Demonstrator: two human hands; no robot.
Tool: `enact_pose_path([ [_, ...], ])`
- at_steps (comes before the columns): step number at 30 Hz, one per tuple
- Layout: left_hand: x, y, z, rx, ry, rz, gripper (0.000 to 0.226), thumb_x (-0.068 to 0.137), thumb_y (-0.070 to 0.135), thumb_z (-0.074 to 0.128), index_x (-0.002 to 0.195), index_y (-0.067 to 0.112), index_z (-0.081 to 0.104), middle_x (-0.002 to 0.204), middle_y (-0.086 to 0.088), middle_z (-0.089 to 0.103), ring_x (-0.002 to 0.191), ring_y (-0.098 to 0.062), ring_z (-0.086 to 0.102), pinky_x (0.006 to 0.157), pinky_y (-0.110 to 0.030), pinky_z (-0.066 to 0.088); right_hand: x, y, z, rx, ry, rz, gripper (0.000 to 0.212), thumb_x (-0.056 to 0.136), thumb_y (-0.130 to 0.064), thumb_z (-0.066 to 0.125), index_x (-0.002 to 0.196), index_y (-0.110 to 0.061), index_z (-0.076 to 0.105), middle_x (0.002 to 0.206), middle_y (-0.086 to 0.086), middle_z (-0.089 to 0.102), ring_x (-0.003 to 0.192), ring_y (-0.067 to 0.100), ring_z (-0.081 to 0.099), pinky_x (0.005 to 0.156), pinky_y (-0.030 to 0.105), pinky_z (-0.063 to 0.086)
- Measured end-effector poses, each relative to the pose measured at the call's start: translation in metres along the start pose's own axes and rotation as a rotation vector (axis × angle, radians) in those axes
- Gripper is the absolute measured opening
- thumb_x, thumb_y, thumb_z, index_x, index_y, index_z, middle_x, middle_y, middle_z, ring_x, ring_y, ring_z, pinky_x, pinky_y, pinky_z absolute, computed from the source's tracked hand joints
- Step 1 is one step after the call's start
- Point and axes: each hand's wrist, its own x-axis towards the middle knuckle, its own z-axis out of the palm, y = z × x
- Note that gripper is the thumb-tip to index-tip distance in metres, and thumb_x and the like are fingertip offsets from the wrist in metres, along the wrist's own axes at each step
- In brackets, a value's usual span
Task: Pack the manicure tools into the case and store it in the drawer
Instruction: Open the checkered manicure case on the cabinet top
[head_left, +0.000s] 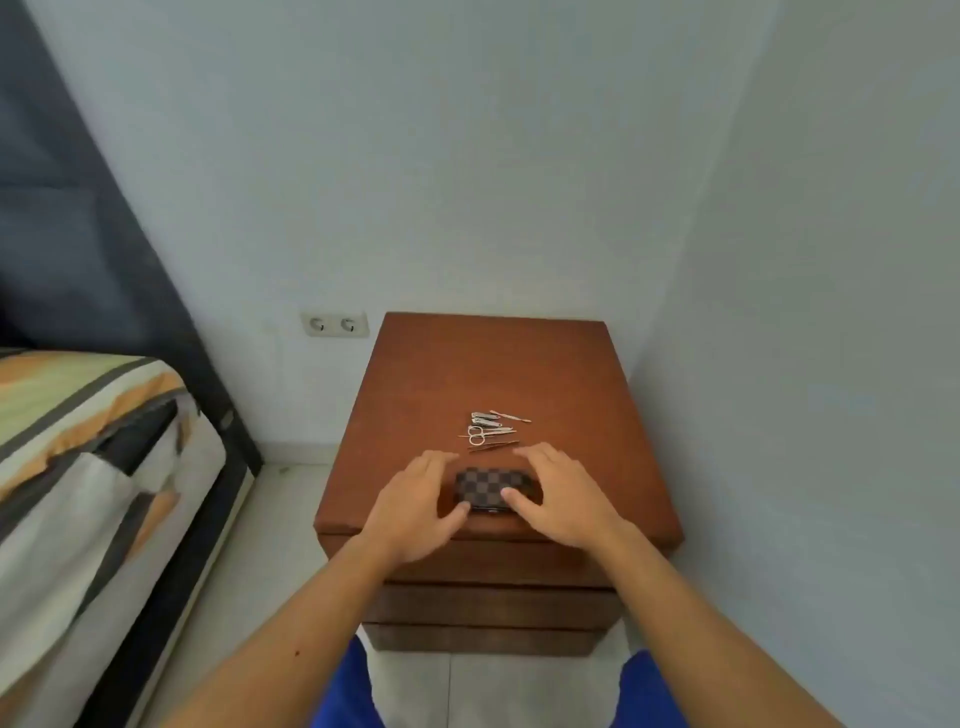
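The person shows 2 bare forearms, without sleeves, watch or rings; the left hand (415, 506) and the right hand (563, 501) are also bare, with no gloves, and the nails look short and unpainted, though they are small in the view; a small dark mole sits on the left forearm, below the nightstand (488, 374); below the nightstand's lowest drawer, 2 patches of bright blue cloth (345, 691) cover the legs, plain, with no print or seam visible.

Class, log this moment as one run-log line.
stage: start | both hands on shut checkered case | tools loose on nightstand | drawers shut
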Motion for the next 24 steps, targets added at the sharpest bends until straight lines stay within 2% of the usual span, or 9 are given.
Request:
enact_pose_path([
  [2,-0.006,0.003,0.004,-0.045,-0.066,-0.039,0.069,0.095,0.053,0.068,0.152,0.027,0.04,0.151,0.006,0.05,0.131,-0.012,0.053,0.11,-0.032,0.048,-0.008,-0.006,0.007,0.005,-0.033,-0.014,0.069,0.095,-0.06,0.057,0.152,-0.024,0.044,0.15,-0.005,0.05,0.133,0.018,0.05,0.112,0.04,0.044],
  [5,-0.006,0.003,0.016,-0.086,-0.068,-0.045,0.07,0.095,0.057,0.069,0.151,0.026,0.04,0.149,0.006,0.049,0.132,-0.01,0.049,0.112,-0.029,0.045,-0.01,-0.004,0.025,-0.015,-0.016,-0.042,0.068,0.093,-0.06,0.06,0.15,-0.026,0.044,0.146,-0.009,0.048,0.131,0.014,0.045,0.11,0.038,0.046],
  [10,0.008,-0.003,0.025,-0.084,-0.046,-0.041,0.078,0.095,0.054,0.07,0.156,0.019,0.037,0.152,0.002,0.046,0.139,-0.014,0.04,0.115,-0.032,0.04,-0.006,0.006,0.033,0.022,0.03,-0.035,0.061,0.099,-0.043,0.065,0.152,-0.021,0.046,0.147,-0.011,0.043,0.133,0.013,0.04,0.116,0.035,0.042],
  [24,0.023,-0.028,0.038,-0.084,-0.035,0.062,0.069,0.094,0.052,0.073,0.15,0.025,0.044,0.145,0.007,0.045,0.13,-0.007,0.043,0.11,-0.023,0.041,0.003,0.028,0.044,0.122,0.059,-0.099,0.061,0.097,-0.047,0.066,0.15,-0.024,0.047,0.142,-0.014,0.044,0.128,0.003,0.041,0.11,0.023,0.042],
])
